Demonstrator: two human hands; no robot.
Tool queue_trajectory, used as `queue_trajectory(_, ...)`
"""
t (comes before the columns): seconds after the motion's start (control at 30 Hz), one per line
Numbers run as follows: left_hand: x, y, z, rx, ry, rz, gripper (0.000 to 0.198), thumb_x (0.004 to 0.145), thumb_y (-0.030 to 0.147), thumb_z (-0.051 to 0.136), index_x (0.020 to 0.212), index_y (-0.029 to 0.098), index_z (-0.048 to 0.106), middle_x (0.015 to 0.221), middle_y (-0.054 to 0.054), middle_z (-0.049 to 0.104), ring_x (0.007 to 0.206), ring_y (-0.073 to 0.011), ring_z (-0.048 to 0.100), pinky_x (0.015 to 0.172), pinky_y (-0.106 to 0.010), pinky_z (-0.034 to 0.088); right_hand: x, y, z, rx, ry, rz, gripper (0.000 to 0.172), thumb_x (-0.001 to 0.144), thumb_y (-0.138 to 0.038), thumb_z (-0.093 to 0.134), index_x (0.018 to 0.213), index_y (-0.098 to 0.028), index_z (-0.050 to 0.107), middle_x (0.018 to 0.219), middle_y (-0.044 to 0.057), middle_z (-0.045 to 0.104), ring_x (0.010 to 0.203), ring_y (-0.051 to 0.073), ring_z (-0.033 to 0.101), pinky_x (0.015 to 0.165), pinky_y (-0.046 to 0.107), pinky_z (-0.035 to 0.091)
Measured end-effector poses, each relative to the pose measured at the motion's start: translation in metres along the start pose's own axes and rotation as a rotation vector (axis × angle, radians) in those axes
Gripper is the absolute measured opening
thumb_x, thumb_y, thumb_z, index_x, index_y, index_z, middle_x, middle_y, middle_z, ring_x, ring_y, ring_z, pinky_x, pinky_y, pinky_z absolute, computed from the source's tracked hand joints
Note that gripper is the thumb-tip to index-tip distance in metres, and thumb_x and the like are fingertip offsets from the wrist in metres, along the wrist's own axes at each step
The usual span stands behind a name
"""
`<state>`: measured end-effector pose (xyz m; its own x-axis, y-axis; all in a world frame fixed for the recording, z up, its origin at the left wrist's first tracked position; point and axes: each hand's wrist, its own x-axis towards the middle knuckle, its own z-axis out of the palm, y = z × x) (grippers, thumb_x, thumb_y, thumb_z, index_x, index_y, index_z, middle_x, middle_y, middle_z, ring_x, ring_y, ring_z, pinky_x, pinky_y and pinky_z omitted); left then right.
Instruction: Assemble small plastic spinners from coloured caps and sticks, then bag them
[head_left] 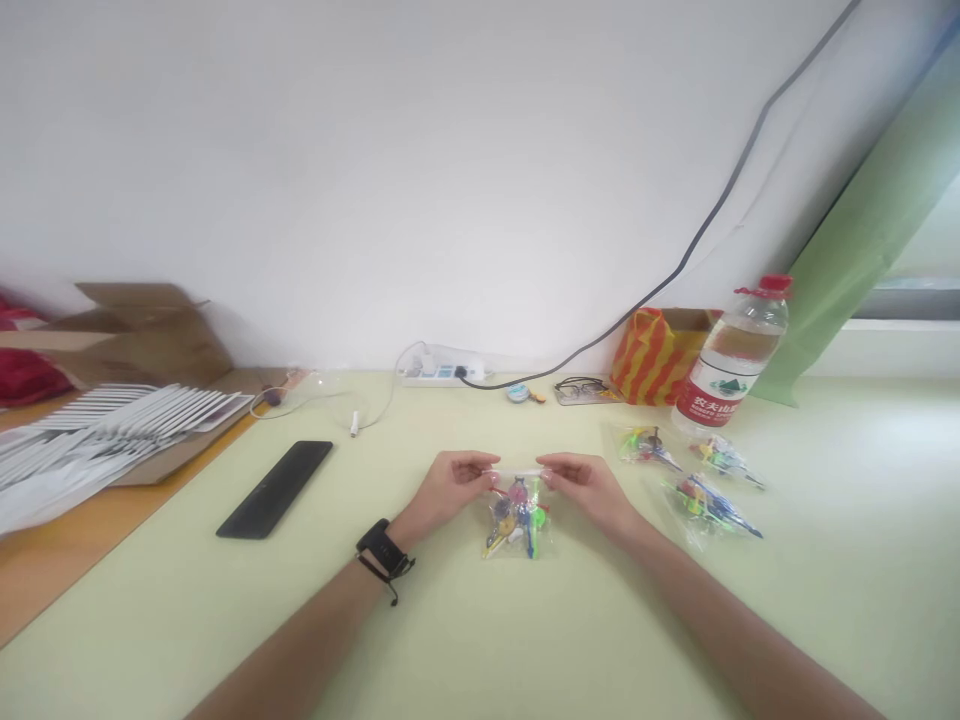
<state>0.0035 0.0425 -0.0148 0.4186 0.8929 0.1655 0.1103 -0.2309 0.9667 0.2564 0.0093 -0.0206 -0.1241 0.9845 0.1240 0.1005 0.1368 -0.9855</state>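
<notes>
Pinches clear plastic bag (517,473) of coloured plastic pieces (508,524) by opposite top corners, in left hand (457,480) and right hand (586,485), over middle of pale green tabletop (465,640). Could spill if tipped unsealed; cannot confirm seal.

Two hands (444,490) (591,488) and one clear packet (517,518) share center frame, with three other packets (648,445) (726,459) (709,503) and one bottle (726,365) at right.

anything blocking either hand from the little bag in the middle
Nothing visible: the left hand and right hand both pinch the top edge of the clear bag. The other filled bags lie off to the right.
</notes>
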Motion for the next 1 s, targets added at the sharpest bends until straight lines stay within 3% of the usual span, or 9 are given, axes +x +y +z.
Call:
queue_trajectory(0.17,-0.001,0.000,0.000,0.178,0.005,0.069,0.021,0.091,0.036,0.069,0.091,0.016,0.076,0.089,-0.006,0.076,0.083,-0.0194,0.070,0.076,-0.030,0.057,-0.003,0.001,0.003,-0.219,-0.005,-0.148,0.020,0.090,-0.036,0.062,0.090,-0.019,0.072,0.092,0.007,0.075,0.086,0.022,0.069,0.082,0.035,0.054)
queue_trajectory(0.4,-0.002,0.001,0.002,-0.058,0.004,0.019,0.016,0.087,0.030,0.073,0.087,0.015,0.077,0.084,-0.006,0.075,0.081,-0.0210,0.074,0.077,-0.032,0.060,-0.006,0.004,0.001,-0.190,-0.006,-0.246,0.017,0.089,-0.027,0.063,0.092,-0.021,0.078,0.095,0.008,0.076,0.089,0.023,0.072,0.082,0.035,0.055)
queue_trajectory(0.57,-0.004,0.007,0.004,-0.073,0.028,0.000,0.018,0.085,0.031,0.076,0.083,0.014,0.079,0.082,-0.008,0.077,0.080,-0.0208,0.073,0.075,-0.030,0.059,-0.011,0.001,0.001,-0.298,0.013,-0.349,0.021,0.088,-0.018,0.060,0.091,-0.023,0.080,0.099,0.009,0.076,0.092,0.023,0.072,0.085,0.036,0.055)
queue_trajectory(0.73,-0.005,0.008,0.007,-0.063,-0.010,0.001,0.026,0.084,0.035,0.079,0.100,0.015,0.078,0.089,-0.008,0.076,0.082,-0.0200,0.070,0.077,-0.031,0.056,-0.014,-0.013,0.005,-0.258,0.009,-0.251,0.020,0.091,-0.031,0.066,0.104,-0.021,0.075,0.094,0.007,0.075,0.086,0.021,0.070,0.079,0.034,0.055)
queue_trajectory(0.83,-0.007,0.013,0.012,0.101,-0.018,0.073,0.029,0.091,0.037,0.071,0.111,0.017,0.077,0.095,-0.008,0.073,0.087,-0.0196,0.066,0.080,-0.031,0.053,-0.013,-0.019,0.007,-0.269,-0.059,-0.172,0.021,0.092,-0.038,0.066,0.097,-0.020,0.076,0.090,0.006,0.075,0.082,0.020,0.067,0.072,0.031,0.051)
queue_trajectory(1.0,-0.012,0.026,0.016,0.259,-0.109,0.103,0.025,0.097,0.038,0.062,0.101,0.019,0.079,0.095,-0.007,0.071,0.088,-0.0190,0.064,0.078,-0.030,0.050,-0.014,-0.023,0.007,-0.221,-0.123,-0.153,0.022,0.091,-0.039,0.068,0.087,-0.019,0.076,0.084,0.005,0.073,0.077,0.019,0.064,0.069,0.030,0.048)
